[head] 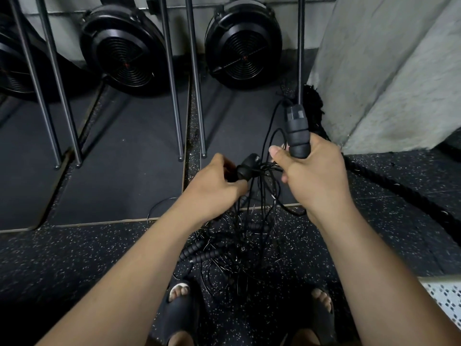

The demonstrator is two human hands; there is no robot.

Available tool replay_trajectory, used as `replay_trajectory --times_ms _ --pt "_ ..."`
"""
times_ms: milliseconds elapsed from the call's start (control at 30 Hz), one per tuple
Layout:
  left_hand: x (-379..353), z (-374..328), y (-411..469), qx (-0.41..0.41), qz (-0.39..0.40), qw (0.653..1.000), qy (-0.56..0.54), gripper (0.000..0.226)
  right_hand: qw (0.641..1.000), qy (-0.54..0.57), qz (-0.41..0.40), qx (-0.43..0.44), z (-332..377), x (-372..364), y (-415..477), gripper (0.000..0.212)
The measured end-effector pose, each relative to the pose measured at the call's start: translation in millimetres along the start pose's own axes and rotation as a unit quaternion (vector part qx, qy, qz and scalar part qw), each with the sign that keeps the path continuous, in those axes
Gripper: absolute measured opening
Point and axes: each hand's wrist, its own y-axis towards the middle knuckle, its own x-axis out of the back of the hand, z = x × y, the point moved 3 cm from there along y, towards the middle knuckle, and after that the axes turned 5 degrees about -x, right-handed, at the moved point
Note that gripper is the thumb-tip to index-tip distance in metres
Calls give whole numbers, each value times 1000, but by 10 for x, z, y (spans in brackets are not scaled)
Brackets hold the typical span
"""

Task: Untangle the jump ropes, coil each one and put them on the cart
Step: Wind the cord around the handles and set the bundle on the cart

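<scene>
Jump ropes [239,245], thin black cords with black foam handles, hang in one tangle from both hands down to the speckled black rubber floor [74,265], between the person's two feet in dark slides. The left hand [219,181], back up, has its fingers curled round a rounded black handle [247,168] whose end pokes out to the right; the fingertips are hidden behind it. The right hand [314,176] is a fist clamped on a ribbed black foam handle [296,136] held upright, thumb lying across the front. The cords cross too densely to count the ropes. Two handles are in the hands, and at least two more ribbed handles [197,253] lie on the floor.
</scene>
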Motion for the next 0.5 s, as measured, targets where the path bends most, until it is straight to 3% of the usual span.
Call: replay_trajectory --times_ms 67,167,400,500 --pt "-33 16 -7 17 -12 999 -47 34 1000 3 -1 2 9 -14 -7 23" --pt "-45 32 3 -18 -16 1000 9 51 1000 -7 -11 6 15 -14 -12 22" --pt "-95 82 38 -47 43 998 3 22 999 -18 -43 -4 -16 70 42 23" --pt "-102 31 -34 -70 107 992 20 60 999 -21 -40 -6 -23 45 35 21"
